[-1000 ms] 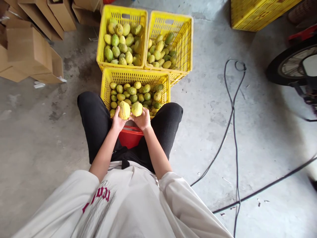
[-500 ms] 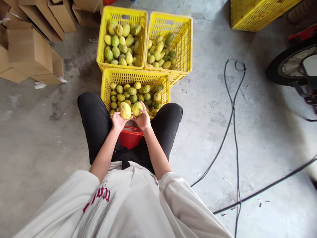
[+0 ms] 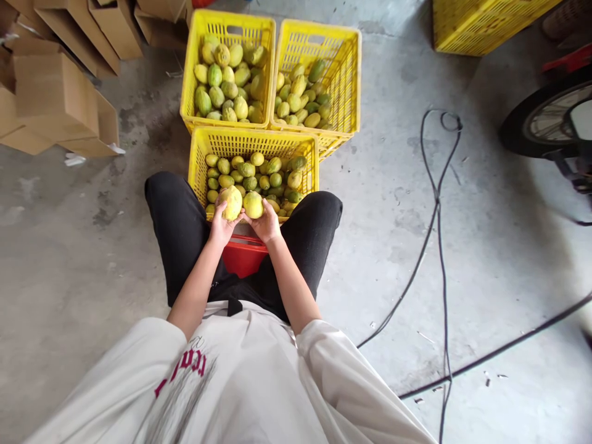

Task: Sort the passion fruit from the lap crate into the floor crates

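My left hand [image 3: 222, 227] is wrapped round a yellow melon [image 3: 232, 203], with its thumb along the left side. Close beside it, my right hand [image 3: 267, 227] grips a second, slightly smaller, rounder yellow melon [image 3: 253, 206]. Both fruits are held side by side above the near rim of a yellow plastic crate [image 3: 254, 133], and my fingertips almost meet between them. Inside that crate lie many small green and yellow melons [image 3: 250, 183]. A red plastic object [image 3: 243, 259], mostly hidden by my arms and legs, shows between my thighs.
Behind the near crate stand a left yellow crate [image 3: 186, 80] and a right yellow crate [image 3: 346, 74], both holding melons. Cardboard boxes [image 3: 55, 92] are at the upper left. A black cable [image 3: 437, 203] lies on the concrete floor near a wheel [image 3: 531, 117]; another yellow crate [image 3: 485, 24] is behind.
Both melons have been turned a little in my fingers, tilting and shifting slightly. My hands stay over the crate's near edge, and the crates have not moved.
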Available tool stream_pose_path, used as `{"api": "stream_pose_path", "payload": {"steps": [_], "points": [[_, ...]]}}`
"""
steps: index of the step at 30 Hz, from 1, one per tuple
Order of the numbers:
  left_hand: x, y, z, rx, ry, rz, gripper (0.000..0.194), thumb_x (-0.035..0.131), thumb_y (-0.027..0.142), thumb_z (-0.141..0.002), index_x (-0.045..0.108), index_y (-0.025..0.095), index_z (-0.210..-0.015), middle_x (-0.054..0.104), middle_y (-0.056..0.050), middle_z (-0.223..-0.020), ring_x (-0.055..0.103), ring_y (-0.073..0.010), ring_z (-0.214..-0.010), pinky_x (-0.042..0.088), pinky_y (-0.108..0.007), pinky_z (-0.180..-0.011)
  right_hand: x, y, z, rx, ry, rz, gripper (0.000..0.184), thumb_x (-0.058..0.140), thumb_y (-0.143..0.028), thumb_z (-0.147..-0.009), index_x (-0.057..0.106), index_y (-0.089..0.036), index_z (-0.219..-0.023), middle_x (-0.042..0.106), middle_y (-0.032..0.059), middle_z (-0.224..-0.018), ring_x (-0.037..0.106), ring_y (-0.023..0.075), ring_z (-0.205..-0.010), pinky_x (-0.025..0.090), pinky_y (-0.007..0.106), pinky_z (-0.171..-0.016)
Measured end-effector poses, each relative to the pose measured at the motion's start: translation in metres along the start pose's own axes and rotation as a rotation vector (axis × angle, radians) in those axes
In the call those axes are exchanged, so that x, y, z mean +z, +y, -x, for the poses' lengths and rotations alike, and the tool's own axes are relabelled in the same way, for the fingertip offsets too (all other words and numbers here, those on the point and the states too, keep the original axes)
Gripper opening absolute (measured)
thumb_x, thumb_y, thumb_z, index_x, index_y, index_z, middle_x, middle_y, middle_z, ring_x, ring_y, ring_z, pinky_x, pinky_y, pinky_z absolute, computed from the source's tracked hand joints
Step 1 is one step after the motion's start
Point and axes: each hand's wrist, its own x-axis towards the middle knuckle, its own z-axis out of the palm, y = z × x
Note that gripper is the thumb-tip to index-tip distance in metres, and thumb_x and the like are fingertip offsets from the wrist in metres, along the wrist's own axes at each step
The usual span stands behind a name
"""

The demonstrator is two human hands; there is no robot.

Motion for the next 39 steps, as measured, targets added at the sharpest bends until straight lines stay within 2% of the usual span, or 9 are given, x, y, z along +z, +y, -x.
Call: {"api": "stream_pose_path", "payload": {"steps": [6,9,12,18,22,26,29,33,39], "points": [[-0.004,-0.007,-0.008,-0.033,0.015,-0.007,0.033,0.073,0.026,-0.096,0.069,0.031,-0.128,0.083,-0.003,-0.120,0.082,-0.0197,-0.099,0.061,-0.023,-0.071,-0.008,0.005,-0.003,-0.144,-0.051,0.036,0.034,0.074,-0.022,-0.091,0.067,-0.031,-0.123,0.080,-0.0039,-0.116,0.078,0.0159,-0.094,0.071,0.025,-0.079],[-0.005,-0.011,-0.012,0.010,-0.029,-0.019,0.038,0.080,0.021,-0.090,0.068,0.032,-0.124,0.083,-0.004,-0.125,0.081,-0.0211,-0.108,0.060,-0.023,-0.073,-0.013,0.007,-0.006,-0.181,-0.064,0.060,0.034,0.078,-0.035,-0.092,0.065,-0.033,-0.124,0.078,-0.0028,-0.125,0.077,0.0193,-0.111,0.071,0.029,-0.090],[-0.006,-0.013,-0.015,0.045,-0.025,-0.018,0.029,0.082,0.018,-0.090,0.071,0.027,-0.115,0.082,-0.006,-0.129,0.078,-0.0235,-0.122,0.059,-0.023,-0.076,-0.015,0.008,-0.010,-0.194,-0.062,0.041,0.031,0.068,-0.051,-0.098,0.066,-0.033,-0.124,0.077,0.0012,-0.133,0.071,0.0268,-0.131,0.070,0.040,-0.099],[-0.006,-0.014,-0.017,0.082,-0.012,0.013,0.019,0.082,0.034,-0.097,0.075,0.024,-0.111,0.080,-0.010,-0.139,0.065,-0.0281,-0.151,0.064,-0.033,-0.107,-0.016,0.007,-0.013,-0.265,-0.039,0.054,0.028,0.065,-0.036,-0.092,0.064,-0.034,-0.120,0.078,-0.0012,-0.132,0.069,0.0258,-0.135,0.068,0.039,-0.098],[-0.007,-0.014,-0.017,0.052,0.006,-0.004,0.022,0.066,0.040,-0.108,0.077,0.021,-0.103,0.084,-0.012,-0.118,0.069,-0.0302,-0.148,0.064,-0.040,-0.117,-0.016,0.009,-0.014,-0.256,-0.117,0.097,0.032,0.075,-0.036,-0.087,0.065,-0.032,-0.117,0.081,0.0002,-0.126,0.069,0.0283,-0.140,0.068,0.044,-0.106],[-0.006,-0.012,-0.017,0.021,0.045,-0.021,0.026,0.068,0.043,-0.105,0.074,0.023,-0.091,0.081,-0.010,-0.100,0.076,-0.0308,-0.132,0.068,-0.041,-0.110,-0.017,0.013,-0.016,-0.179,-0.231,0.181,0.034,0.084,-0.044,-0.082,0.067,-0.027,-0.105,0.085,0.0074,-0.112,0.067,0.0351,-0.145,0.065,0.050,-0.115],[-0.003,-0.010,-0.014,0.005,0.035,0.017,0.027,0.064,0.040,-0.107,0.073,0.022,-0.089,0.078,-0.008,-0.092,0.080,-0.0276,-0.118,0.068,-0.040,-0.108,-0.019,0.015,-0.016,-0.192,-0.272,0.202,0.041,0.090,-0.047,-0.077,0.066,-0.028,-0.104,0.084,0.0068,-0.109,0.070,0.0348,-0.141,0.064,0.051,-0.116],[0.001,-0.006,-0.007,-0.015,0.030,0.120,0.028,0.055,0.037,-0.110,0.072,0.022,-0.094,0.078,-0.007,-0.089,0.081,-0.0261,-0.114,0.067,-0.042,-0.110,-0.020,0.014,-0.015,-0.249,-0.275,0.168,0.054,0.096,-0.046,-0.073,0.064,-0.030,-0.114,0.083,0.0030,-0.111,0.075,0.0326,-0.131,0.067,0.049,-0.108],[0.002,-0.003,-0.004,-0.065,0.013,0.157,0.032,0.044,0.031,-0.109,0.073,0.022,-0.102,0.082,-0.010,-0.099,0.078,-0.0300,-0.128,0.066,-0.048,-0.113,-0.018,0.010,-0.013,-0.249,-0.165,0.192,0.059,0.082,-0.037,-0.084,0.062,-0.037,-0.139,0.077,-0.0022,-0.121,0.077,0.0255,-0.118,0.068,0.042,-0.102]]}}
